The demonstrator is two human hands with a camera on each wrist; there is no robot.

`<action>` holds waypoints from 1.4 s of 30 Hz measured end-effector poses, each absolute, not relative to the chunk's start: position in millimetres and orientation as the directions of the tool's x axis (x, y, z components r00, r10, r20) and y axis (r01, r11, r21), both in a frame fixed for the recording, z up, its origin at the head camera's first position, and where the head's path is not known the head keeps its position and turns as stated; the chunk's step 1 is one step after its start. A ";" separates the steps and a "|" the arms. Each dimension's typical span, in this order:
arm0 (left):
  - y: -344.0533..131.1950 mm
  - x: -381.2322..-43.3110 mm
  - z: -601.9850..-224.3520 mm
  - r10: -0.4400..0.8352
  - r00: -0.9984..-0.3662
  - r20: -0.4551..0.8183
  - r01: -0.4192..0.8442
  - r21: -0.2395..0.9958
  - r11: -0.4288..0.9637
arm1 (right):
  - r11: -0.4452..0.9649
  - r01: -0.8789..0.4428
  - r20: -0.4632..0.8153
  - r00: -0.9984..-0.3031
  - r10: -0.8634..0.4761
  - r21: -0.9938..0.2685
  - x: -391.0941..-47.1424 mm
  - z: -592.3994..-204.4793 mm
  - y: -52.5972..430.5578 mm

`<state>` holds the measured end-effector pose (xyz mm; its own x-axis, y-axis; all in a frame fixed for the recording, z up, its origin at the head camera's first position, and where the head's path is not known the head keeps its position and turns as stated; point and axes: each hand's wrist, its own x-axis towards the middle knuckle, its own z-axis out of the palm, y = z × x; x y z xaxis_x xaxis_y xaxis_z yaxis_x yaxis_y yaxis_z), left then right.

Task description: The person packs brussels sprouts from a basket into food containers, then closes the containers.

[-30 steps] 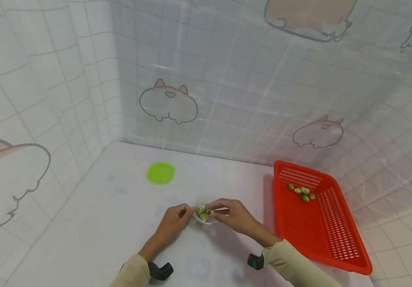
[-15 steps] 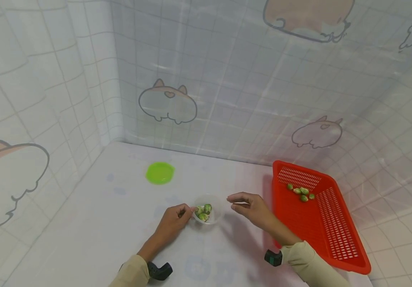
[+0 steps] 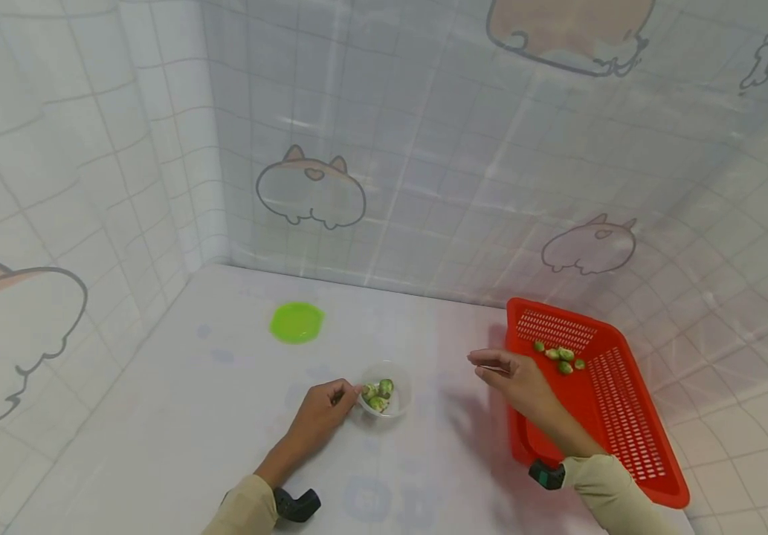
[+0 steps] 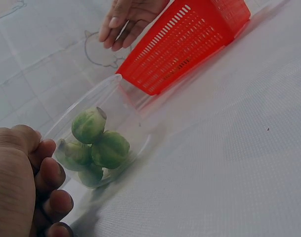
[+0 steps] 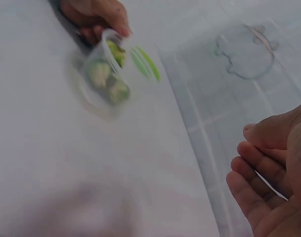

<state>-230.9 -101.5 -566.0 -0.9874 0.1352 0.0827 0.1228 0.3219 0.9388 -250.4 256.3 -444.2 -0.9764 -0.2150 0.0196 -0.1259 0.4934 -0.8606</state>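
Clear plastic bowl [image 3: 402, 391]: sitting upright on the white counter [image 3: 210, 431]; it is probably weighing little and flexing under pressure, so you are better off steadying it than squeezing.
Left hand [image 3: 322, 409]: your fingers are curling in and pinching the left side of the bowl's rim, a sensible hold against sliding.
Bowl sprouts [image 4: 109, 149]: clustering at the bowl's left side, several showing; they are likely cushioning one another.
Right hand [image 3: 516, 379]: your fingers are bending loosely, gripping nothing, hovering by the basket's left edge.
Red basket [image 3: 591, 405]: standing on your right, its perforated walls looking stiff.
Basket sprouts [image 3: 566, 367]: lying in a loose group towards the far end; they are probably feeling firm, light and prone to rolling, so you are wanting thumb and fingertips around the widest part, sparing the outer leaves.
Green disc [image 3: 297, 322]: lying flat beyond the bowl, untouched.
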 end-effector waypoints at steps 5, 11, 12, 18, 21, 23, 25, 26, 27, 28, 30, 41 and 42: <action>-101.1 -231.5 -568.2 0.138 -0.987 0.084 0.125 0.938 0.323 | 0.532 -0.103 0.024 -0.988 -0.153 -0.841 -251.2 -441.7 282.2; -100.4 -232.1 -570.9 0.132 -0.987 0.088 0.127 0.938 0.321 | 0.606 -0.105 0.062 -0.994 -0.091 -0.788 -254.5 -444.5 310.3; -100.2 -232.0 -571.4 0.130 -0.988 0.087 0.125 0.938 0.322 | 0.608 -0.115 0.080 -0.993 -0.085 -0.785 -255.2 -445.6 314.5; -100.6 -231.4 -571.0 0.126 -0.989 0.079 0.117 0.939 0.324 | 0.625 -0.151 0.152 -0.987 -0.051 -0.766 -258.5 -452.0 336.9; -100.5 -230.9 -570.3 0.130 -0.988 0.077 0.116 0.940 0.322 | 0.617 -0.147 0.160 -0.987 -0.034 -0.773 -260.1 -456.7 348.2; -100.5 -230.6 -569.8 0.131 -0.988 0.076 0.115 0.939 0.323 | 0.612 -0.143 0.162 -0.986 -0.024 -0.778 -262.2 -459.9 356.5; -100.5 -230.3 -569.4 0.130 -0.989 0.070 0.109 0.940 0.322 | 0.621 -0.133 0.160 -0.987 -0.012 -0.773 -265.4 -462.2 365.6; -100.6 -230.2 -569.3 0.130 -0.989 0.071 0.110 0.941 0.321 | 0.621 -0.123 0.154 -0.988 -0.003 -0.774 -267.0 -462.9 370.0; -100.6 -230.2 -569.2 0.129 -0.989 0.071 0.109 0.941 0.321 | 0.633 -0.103 0.141 -0.990 0.010 -0.767 -268.6 -463.3 374.3; -100.6 -230.1 -569.4 0.131 -0.989 0.071 0.110 0.941 0.321 | 0.639 -0.084 0.129 -0.991 0.024 -0.764 -270.3 -463.8 378.8; -100.5 -230.2 -569.3 0.133 -0.988 0.073 0.113 0.940 0.322 | 0.648 -0.034 0.092 -0.994 0.055 -0.761 -273.4 -464.3 387.2; -99.1 -231.1 -568.5 0.129 -0.989 0.076 0.115 0.935 0.335 | 0.759 0.072 0.015 -0.994 0.108 -0.647 -288.7 -471.3 424.1; -98.8 -231.1 -568.4 0.128 -0.989 0.075 0.114 0.935 0.334 | 0.762 0.079 0.007 -0.994 0.109 -0.643 -289.8 -472.2 426.8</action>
